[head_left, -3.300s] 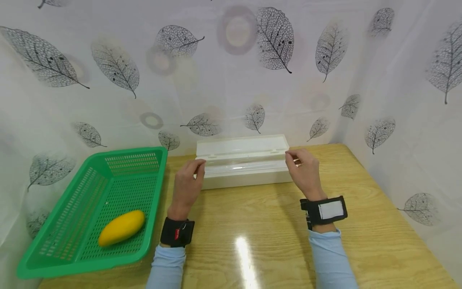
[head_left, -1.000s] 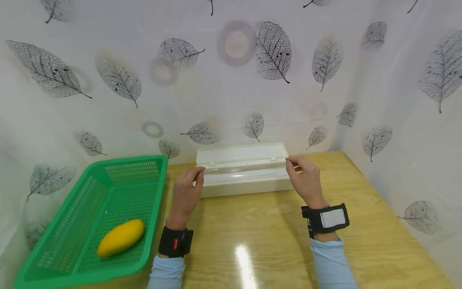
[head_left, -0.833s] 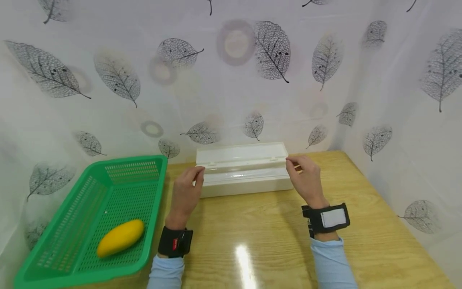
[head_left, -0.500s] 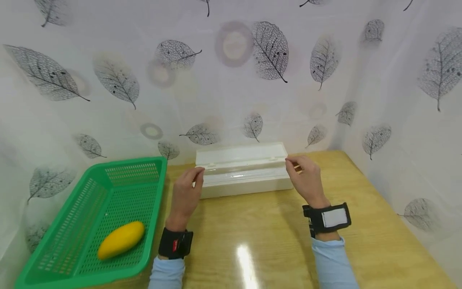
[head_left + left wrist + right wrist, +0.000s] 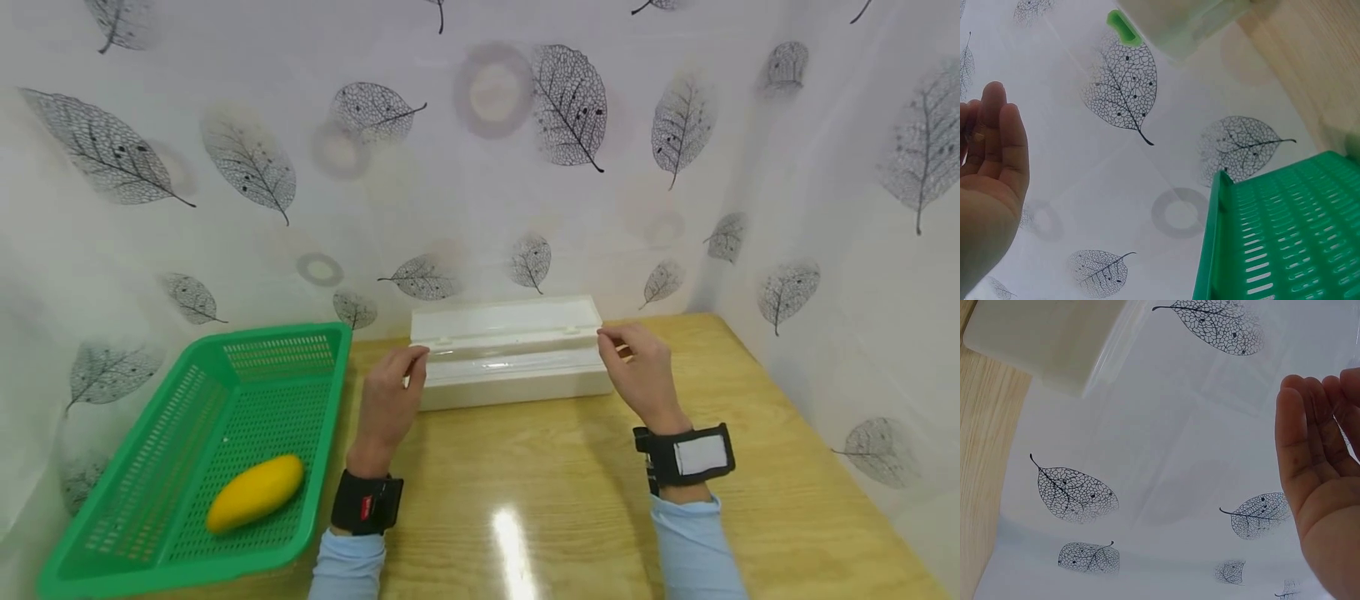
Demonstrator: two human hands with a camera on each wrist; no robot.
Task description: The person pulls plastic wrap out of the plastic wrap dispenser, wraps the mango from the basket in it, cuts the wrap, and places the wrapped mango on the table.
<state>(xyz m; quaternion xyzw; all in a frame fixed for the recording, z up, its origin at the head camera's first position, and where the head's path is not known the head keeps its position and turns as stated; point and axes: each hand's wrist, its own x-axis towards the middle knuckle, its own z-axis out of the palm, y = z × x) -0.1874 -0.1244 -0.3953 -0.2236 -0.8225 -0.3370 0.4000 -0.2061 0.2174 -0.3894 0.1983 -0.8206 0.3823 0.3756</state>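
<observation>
A long white cling film dispenser (image 5: 517, 392) lies on the table with its lid (image 5: 506, 317) raised at the back. Clear cling film (image 5: 495, 365) glints inside it. My left hand (image 5: 390, 400) is above the dispenser's left end, thumb and fingertips pinched together. Over the right end, my right hand (image 5: 641, 367) pinches in the same way. Transparent film shows at the fingers of the right hand (image 5: 1329, 475) in the right wrist view. In the left wrist view, the fingers of the left hand (image 5: 997, 150) are bent; the film there is barely visible.
A green plastic basket (image 5: 330, 400) stands at the left, holding a yellow mango-shaped fruit (image 5: 255, 493). Behind the wooden table (image 5: 510, 475) hangs a white leaf-print sheet (image 5: 465, 183). A light-green piece (image 5: 1124, 28) sits at the dispenser's end.
The head view has tilted slightly, so everything sits a little lower than in the oldest frame. Both hands keep their pinch and their place over the dispenser.
</observation>
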